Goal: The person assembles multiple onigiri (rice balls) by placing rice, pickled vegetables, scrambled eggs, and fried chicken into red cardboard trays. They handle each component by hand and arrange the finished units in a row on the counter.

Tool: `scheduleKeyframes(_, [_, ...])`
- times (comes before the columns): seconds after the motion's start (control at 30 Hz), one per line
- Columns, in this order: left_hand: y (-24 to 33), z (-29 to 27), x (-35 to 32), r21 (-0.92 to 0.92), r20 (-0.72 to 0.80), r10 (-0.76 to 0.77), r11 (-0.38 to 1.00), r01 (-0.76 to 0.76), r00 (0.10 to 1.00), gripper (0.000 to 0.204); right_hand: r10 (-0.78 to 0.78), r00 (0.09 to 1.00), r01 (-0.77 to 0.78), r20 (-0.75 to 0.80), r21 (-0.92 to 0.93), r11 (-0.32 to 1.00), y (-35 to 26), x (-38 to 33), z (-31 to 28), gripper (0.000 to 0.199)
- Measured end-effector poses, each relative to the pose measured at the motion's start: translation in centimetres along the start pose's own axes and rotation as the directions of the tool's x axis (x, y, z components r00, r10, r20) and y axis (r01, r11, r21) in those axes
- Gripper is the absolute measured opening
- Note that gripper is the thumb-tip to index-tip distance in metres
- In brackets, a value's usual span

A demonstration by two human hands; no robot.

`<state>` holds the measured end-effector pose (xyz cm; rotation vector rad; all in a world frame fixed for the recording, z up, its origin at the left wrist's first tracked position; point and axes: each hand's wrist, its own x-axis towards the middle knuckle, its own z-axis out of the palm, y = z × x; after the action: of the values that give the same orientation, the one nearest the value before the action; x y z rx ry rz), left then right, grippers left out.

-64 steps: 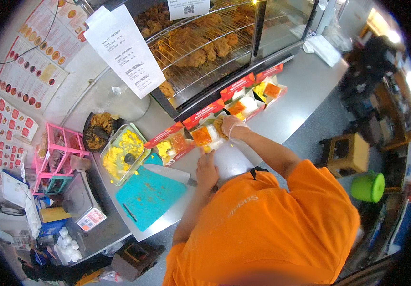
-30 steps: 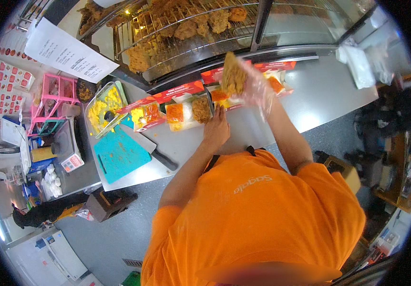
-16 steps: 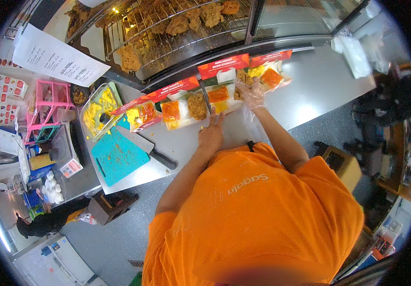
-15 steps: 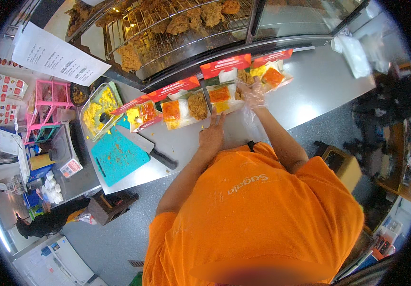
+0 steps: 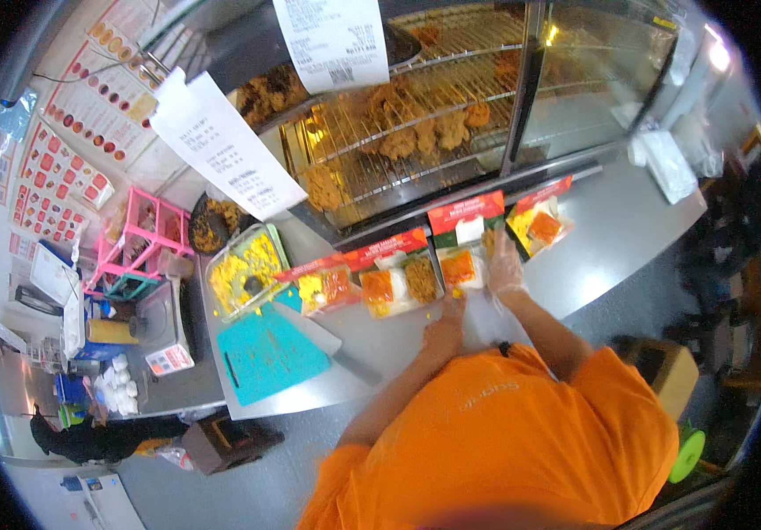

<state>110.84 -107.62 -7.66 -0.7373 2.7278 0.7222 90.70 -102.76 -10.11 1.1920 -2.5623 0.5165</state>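
Note:
My left hand (image 5: 445, 329) is bare, with a finger stretched to the near edge of an open meal box (image 5: 458, 284) holding white rice and an orange-red topped portion. My right hand (image 5: 508, 272), in a clear plastic glove, reaches along the box's right side. Its straight fingers lie against a piece of fried chicken (image 5: 489, 242), which they partly hide. To the left stands a box with rice, an orange-red portion and fried chicken (image 5: 419, 278). Another box (image 5: 326, 290) with yellow food is farther left. One more box (image 5: 539, 228) stands right of my gloved hand.
A teal cutting board (image 5: 275, 358) and a knife (image 5: 354, 364) lie at the counter's left. Behind them is a clear tray of yellow food (image 5: 244, 274). A glass cabinet with fried chicken (image 5: 425, 137) borders the back, with a paper slip (image 5: 222, 150) hanging at its left.
The view has tilted and shifted, so the counter appears lower and farther right. My right hand's fingers have straightened beside the chicken. My left hand stays at the same box's near edge.

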Motion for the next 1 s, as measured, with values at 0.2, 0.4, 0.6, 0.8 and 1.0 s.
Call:
scheduleKeyframes(0.2, [-0.4,0.6,-0.1,-0.075,-0.086,0.043,0.996,-0.050,0.995,0.087,0.026,0.840,-0.057,0.541,0.041,0.997,-0.4,0.9,-1.0,0.054])
scheduleKeyframes(0.4, [-1.2,1.2,-0.9,-0.188,-0.179,0.093,0.974,-0.127,0.979,0.077,-0.301,0.646,0.379,0.702,0.048,0.924,-3.0,10.3,-9.3,0.029])
scheduleKeyframes(0.6, [-2.2,1.3,-4.0,-0.322,-0.455,0.028,0.927,-0.194,0.890,0.053,-0.512,0.847,0.531,-0.142,0.196,0.824,-14.6,25.5,-15.9,0.048])
scheduleKeyframes(0.8, [-3.5,1.0,-8.1,-0.419,-0.501,-0.184,0.907,-0.051,0.845,0.041,-0.476,0.871,0.437,0.123,0.249,0.864,-17.2,33.1,-11.2,0.046])
scheduleKeyframes(1.0, [-3.4,2.8,-11.6,-0.537,-0.550,-0.388,0.843,0.043,0.740,0.036,0.156,0.776,-0.345,0.611,0.205,0.916,-16.6,34.1,-16.4,0.027])
